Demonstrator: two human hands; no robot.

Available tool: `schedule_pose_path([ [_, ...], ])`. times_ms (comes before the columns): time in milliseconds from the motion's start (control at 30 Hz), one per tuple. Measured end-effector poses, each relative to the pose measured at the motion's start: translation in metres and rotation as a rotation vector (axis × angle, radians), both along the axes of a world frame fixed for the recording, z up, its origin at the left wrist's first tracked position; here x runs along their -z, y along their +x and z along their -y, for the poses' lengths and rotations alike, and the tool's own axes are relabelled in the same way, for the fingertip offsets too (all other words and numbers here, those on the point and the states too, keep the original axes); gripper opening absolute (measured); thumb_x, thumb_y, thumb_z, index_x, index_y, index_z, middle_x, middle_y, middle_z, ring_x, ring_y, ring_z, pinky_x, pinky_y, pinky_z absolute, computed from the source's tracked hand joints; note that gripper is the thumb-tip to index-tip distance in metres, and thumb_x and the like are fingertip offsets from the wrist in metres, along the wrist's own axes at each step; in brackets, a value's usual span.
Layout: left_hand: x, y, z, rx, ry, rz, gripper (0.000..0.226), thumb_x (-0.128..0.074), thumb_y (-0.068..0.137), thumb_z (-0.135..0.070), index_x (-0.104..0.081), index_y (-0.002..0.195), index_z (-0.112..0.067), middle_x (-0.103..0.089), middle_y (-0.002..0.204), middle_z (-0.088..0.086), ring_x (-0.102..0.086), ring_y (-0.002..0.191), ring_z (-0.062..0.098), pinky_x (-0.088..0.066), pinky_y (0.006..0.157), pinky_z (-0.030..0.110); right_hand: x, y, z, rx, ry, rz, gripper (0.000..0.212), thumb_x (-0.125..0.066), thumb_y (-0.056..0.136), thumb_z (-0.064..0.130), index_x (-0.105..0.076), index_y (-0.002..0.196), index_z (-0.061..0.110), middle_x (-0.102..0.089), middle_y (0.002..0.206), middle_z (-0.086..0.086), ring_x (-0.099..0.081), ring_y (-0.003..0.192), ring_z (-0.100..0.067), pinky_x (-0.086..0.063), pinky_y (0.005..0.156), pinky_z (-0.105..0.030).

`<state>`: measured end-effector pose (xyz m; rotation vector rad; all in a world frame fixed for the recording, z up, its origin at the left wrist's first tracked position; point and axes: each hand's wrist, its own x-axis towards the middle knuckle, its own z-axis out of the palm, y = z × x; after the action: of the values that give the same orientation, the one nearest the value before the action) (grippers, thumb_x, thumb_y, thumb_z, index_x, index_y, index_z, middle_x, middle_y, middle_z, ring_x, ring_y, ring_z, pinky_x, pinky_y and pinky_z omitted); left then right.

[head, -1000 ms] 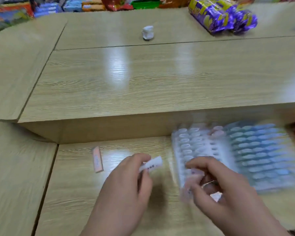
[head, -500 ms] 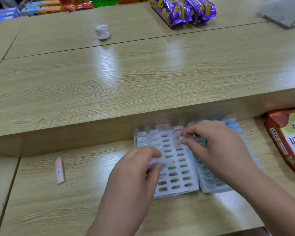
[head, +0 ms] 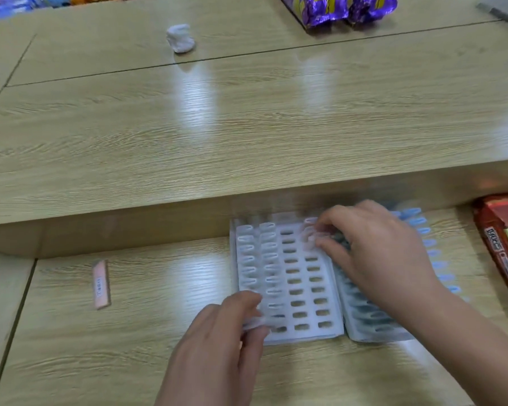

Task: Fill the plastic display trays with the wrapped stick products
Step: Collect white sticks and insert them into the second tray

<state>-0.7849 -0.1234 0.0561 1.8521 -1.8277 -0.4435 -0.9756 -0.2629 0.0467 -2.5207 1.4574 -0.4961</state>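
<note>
2 plastic display trays were set side by side on the table (head: 159, 332), the white tray (head: 288, 276) just left of the blue-filled tray (head: 364, 317), which was partly covered by the right hand (head: 376, 253). A pale wrapped stick (head: 254, 322) was pinched by the left hand (head: 217, 347) at the white tray's near left corner, and a second pale stick (head: 313, 237) was pinched by the right hand over its far right slots. 1 pink stick (head: 101, 284) was seen lying flat well to the left.
</note>
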Motion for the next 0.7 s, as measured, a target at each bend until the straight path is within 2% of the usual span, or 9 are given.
schedule_pose_path([
  [100, 0.011, 0.004, 0.000, -0.033, -0.014, 0.021, 0.066, -0.096, 0.052, -0.014, -0.053, 0.096, -0.036, -0.039, 0.071, -0.031, -0.041, 0.068, -0.007, -0.035, 0.062, 0.004, 0.003, -0.002, 0.000, -0.034, -0.033, 0.015, 0.018, -0.082, 0.076, 0.027, -0.066, 0.077, 0.020, -0.064, 0.073, 0.010, -0.058, 0.078, -0.021, -0.042, 0.051, -0.029],
  [167, 0.019, 0.006, -0.001, -0.024, -0.067, 0.034, 0.053, -0.093, 0.058, -0.017, -0.057, 0.093, -0.034, -0.036, 0.073, -0.034, -0.043, 0.071, -0.005, -0.035, 0.067, 0.001, 0.007, -0.004, 0.000, -0.049, -0.029, 0.042, 0.017, -0.083, 0.076, 0.024, -0.067, 0.076, 0.018, -0.065, 0.077, 0.008, -0.058, 0.079, -0.022, -0.046, 0.053, -0.032],
  [233, 0.027, 0.007, -0.001, -0.011, -0.108, 0.037, 0.039, -0.087, 0.070, -0.022, -0.058, 0.092, -0.035, -0.048, 0.077, -0.031, -0.044, 0.074, -0.004, -0.031, 0.075, -0.005, 0.009, -0.005, 0.000, -0.057, -0.018, 0.053, 0.014, -0.083, 0.076, 0.022, -0.070, 0.077, 0.018, -0.067, 0.082, 0.007, -0.058, 0.081, -0.023, -0.048, 0.054, -0.034],
  [300, 0.034, 0.008, -0.002, -0.016, -0.148, 0.015, 0.025, -0.079, 0.082, -0.030, -0.059, 0.095, -0.036, -0.060, 0.087, -0.026, -0.047, 0.078, -0.002, -0.033, 0.076, -0.001, 0.011, -0.005, -0.001, -0.062, -0.034, 0.048, 0.011, -0.084, 0.076, 0.020, -0.074, 0.080, 0.019, -0.068, 0.083, 0.006, -0.059, 0.081, -0.024, -0.044, 0.054, -0.029],
  [367, 0.038, 0.008, -0.004, -0.017, -0.201, -0.025, 0.012, -0.067, 0.086, -0.035, -0.065, 0.098, -0.034, -0.064, 0.092, -0.021, -0.053, 0.083, 0.002, -0.038, 0.077, 0.005, 0.013, -0.002, -0.002, -0.060, -0.067, 0.026, 0.010, -0.084, 0.076, 0.019, -0.076, 0.082, 0.018, -0.069, 0.084, 0.005, -0.061, 0.080, -0.026, -0.039, 0.055, -0.026],
  [467, 0.041, 0.007, -0.006, -0.038, -0.260, -0.075, 0.013, -0.068, 0.086, -0.031, -0.073, 0.099, -0.029, -0.068, 0.093, -0.015, -0.060, 0.083, 0.009, -0.043, 0.077, 0.011, 0.013, -0.002, -0.005, -0.045, -0.112, 0.036, 0.009, -0.082, 0.079, 0.017, -0.079, 0.088, 0.017, -0.069, 0.087, 0.002, -0.060, 0.081, -0.027, -0.045, 0.053, -0.029],
  [533, 0.040, 0.005, -0.007, -0.070, -0.259, -0.095, 0.016, -0.070, 0.085, -0.031, -0.074, 0.101, -0.031, -0.069, 0.093, -0.015, -0.061, 0.080, 0.008, -0.046, 0.071, 0.016, 0.011, -0.004, -0.014, -0.062, -0.139, 0.110, 0.009, -0.077, 0.085, 0.019, -0.078, 0.093, 0.017, -0.070, 0.091, 0.002, -0.059, 0.082, -0.024, -0.049, 0.060, -0.033],
  [600, 0.038, 0.002, -0.005, -0.097, -0.225, -0.093, 0.022, -0.069, 0.083, -0.036, -0.072, 0.105, -0.034, -0.066, 0.092, -0.022, -0.054, 0.079, -0.002, -0.044, 0.070, 0.012, 0.012, -0.005, -0.034, -0.110, -0.108, 0.176, 0.010, -0.068, 0.091, 0.025, -0.075, 0.095, 0.020, -0.068, 0.089, 0.008, -0.057, 0.082, -0.018, -0.046, 0.068, -0.029],
  [700, 0.035, -0.003, -0.004, -0.135, -0.163, -0.081, 0.033, -0.072, 0.080, -0.042, -0.058, 0.109, -0.040, -0.059, 0.099, -0.025, -0.040, 0.077, -0.012, -0.039, 0.068, 0.008, 0.020, 0.002, -0.067, -0.156, 0.011, 0.121, 0.018, -0.060, 0.086, 0.044, -0.068, 0.090, 0.028, -0.064, 0.082, 0.017, -0.060, 0.079, -0.013, -0.049, 0.063, -0.028],
])
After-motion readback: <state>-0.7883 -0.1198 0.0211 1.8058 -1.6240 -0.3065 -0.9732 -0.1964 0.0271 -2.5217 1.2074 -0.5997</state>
